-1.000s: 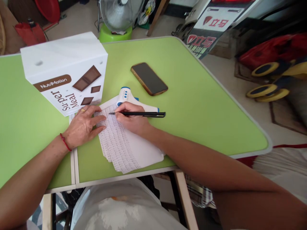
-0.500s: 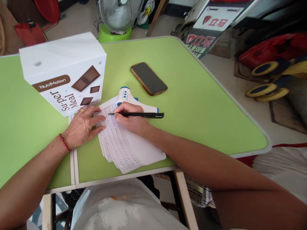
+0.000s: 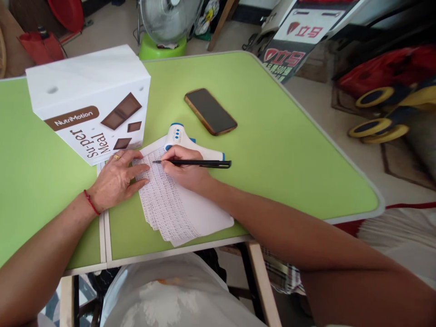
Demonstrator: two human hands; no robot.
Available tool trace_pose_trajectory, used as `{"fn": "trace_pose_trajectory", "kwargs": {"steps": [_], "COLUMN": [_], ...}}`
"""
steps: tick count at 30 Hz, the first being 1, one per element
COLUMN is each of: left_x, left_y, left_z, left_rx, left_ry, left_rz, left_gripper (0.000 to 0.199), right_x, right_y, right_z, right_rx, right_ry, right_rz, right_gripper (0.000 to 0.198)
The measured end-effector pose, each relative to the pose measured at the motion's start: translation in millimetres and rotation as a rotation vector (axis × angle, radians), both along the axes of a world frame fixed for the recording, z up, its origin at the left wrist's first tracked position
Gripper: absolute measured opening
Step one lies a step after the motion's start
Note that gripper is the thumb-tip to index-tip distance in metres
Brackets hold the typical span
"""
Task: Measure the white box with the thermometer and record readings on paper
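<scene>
Sheets of paper (image 3: pixel 170 204) covered in rows of small handwriting lie fanned on the green table (image 3: pixel 279 150). My right hand (image 3: pixel 185 170) grips a black pen (image 3: pixel 204 163), its tip over the written part near the upper left of the paper. With fingers spread, my left hand (image 3: pixel 119 175) rests at the left edge of the sheets. A white and blue handheld device (image 3: pixel 179 136), shaped like an infrared thermometer, lies just beyond my right hand, which partly covers it.
Behind my left hand stands a white NutriMotion box (image 3: pixel 91 91). A phone (image 3: pixel 211 111) in a brown case lies farther back. Past the table are a fan (image 3: pixel 163 20) on a green stool (image 3: pixel 163 52) and a sign board (image 3: pixel 289 50) on the floor side.
The pen and my right hand have shifted very slightly left in the picture, along with the whole view. Otherwise both hands keep their places.
</scene>
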State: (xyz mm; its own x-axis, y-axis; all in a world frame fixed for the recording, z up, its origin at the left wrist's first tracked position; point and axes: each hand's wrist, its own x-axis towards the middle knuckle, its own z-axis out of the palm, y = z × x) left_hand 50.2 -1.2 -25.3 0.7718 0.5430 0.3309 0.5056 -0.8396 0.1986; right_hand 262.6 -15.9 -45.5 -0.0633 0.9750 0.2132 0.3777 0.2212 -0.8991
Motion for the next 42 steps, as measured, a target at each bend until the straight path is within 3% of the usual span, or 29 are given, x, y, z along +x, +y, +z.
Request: {"fn": "trace_pose_trajectory", "kwargs": {"steps": [36,42], "left_x": [0.2,-0.3], "left_y": [-0.9,0.1], "left_z": [2.0,1.0], "left_rx": [-0.045,-0.054], "left_ry": [0.034,0.025], "left_rz": [0.023,0.022], "left_gripper": [0.031,0.031], "right_x": [-1.2,-1.6], "right_y": [-4.0,-2.6], "right_z": [1.9,2.9], "right_rx": [0.026,0.009], "right_ry": [0.020,-0.004], "right_rz": [0.066,0.003], "right_gripper": [0.005,0.006]}}
